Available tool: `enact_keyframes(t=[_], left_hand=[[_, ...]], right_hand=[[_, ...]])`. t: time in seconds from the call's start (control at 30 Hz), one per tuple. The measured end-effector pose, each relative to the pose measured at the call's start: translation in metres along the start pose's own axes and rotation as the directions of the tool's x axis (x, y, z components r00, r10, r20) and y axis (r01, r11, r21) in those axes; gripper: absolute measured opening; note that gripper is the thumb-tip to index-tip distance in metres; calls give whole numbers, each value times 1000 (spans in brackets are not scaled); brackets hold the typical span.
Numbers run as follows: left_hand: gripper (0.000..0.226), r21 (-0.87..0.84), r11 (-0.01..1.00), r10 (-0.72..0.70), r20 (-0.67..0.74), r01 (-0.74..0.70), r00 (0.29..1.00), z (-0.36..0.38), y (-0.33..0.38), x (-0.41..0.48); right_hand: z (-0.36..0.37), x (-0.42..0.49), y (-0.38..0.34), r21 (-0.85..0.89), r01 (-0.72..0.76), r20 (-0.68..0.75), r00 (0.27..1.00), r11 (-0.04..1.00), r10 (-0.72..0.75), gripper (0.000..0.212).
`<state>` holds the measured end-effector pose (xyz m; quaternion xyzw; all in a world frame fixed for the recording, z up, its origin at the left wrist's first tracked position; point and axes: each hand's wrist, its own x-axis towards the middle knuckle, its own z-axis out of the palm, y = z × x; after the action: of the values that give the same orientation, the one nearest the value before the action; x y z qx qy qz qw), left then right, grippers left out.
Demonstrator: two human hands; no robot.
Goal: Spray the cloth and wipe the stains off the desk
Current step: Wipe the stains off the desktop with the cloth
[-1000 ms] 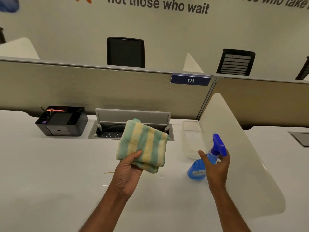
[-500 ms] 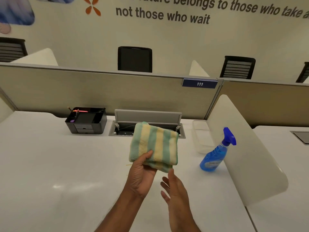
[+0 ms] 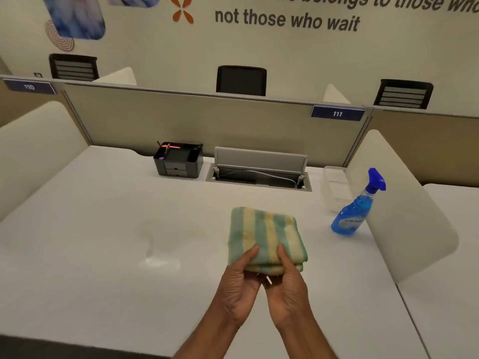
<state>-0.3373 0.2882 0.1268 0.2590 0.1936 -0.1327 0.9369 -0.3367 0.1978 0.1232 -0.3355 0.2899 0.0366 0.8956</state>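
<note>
A folded cloth (image 3: pixel 264 231) with green and yellow stripes is held flat over the white desk (image 3: pixel 103 268). My left hand (image 3: pixel 239 286) grips its near edge, thumb on top. My right hand (image 3: pixel 286 288) grips the same edge just to the right, thumb on top as well. A blue spray bottle (image 3: pixel 355 208) stands upright on the desk to the right, apart from both hands, beside the white side divider. Faint smudges (image 3: pixel 160 237) show on the desk left of the cloth.
A black desk organiser (image 3: pixel 178 160) with pens sits at the back. Beside it is an open cable box (image 3: pixel 259 172) with its lid up. A clear tray (image 3: pixel 334 185) lies behind the bottle. White dividers (image 3: pixel 404 203) flank the desk, and a beige partition runs along the back.
My right hand left the spray bottle standing on the desk, came across and took hold of the cloth's near edge. The cloth has dropped lower toward the desk. The view shifted left.
</note>
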Motion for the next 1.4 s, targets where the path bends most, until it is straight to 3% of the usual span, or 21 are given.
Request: enact_keyframes(t=[0.1,0.23,0.37,0.53,0.67,0.87,0.97,1.1,1.2,1.3,1.4], left_hand=[[43,88,996,-20,-42,23,999,-28,1,-22],[41,134,986,-87,-130,104,988,-64,10,-38],[41,282,941,-139,-188,189,972,-92,19,-40],[43,243,938,-189,-239,248,952,-124,31,-26],[46,256,929,-220,-199,267,955,-144,42,-14],[47,397,881,-188,-203,257,961,-162,55,6],[51,535,824,-116,-161,186,980,-164,65,22],[41,810,586,159,-105,-8,982,-180,96,59],[34,933,337,385,-10,-130,923,-203,120,95],[47,987,47,452,116,-154,884,-226,134,126],[60,954,-242,459,272,-176,845,-246,139,155]], right_hand=[[-18,-13,14,-24,19,-71,997,1000,-21,33],[-30,-26,33,-81,47,-129,990,996,-58,42],[-34,-31,65,-101,8,-157,987,995,-24,43],[-19,-31,116,107,-120,-212,967,987,141,60],[-1,-24,142,330,-158,-102,974,931,201,56],[13,0,150,180,-90,-230,964,980,131,41],[11,17,146,107,-15,-314,948,994,48,37],[11,42,122,-75,177,-365,911,981,-192,27],[5,63,104,-263,284,-393,841,922,-371,23],[-6,87,92,-431,304,-424,763,850,-488,39],[-15,109,86,-590,324,-364,711,739,-602,45]])
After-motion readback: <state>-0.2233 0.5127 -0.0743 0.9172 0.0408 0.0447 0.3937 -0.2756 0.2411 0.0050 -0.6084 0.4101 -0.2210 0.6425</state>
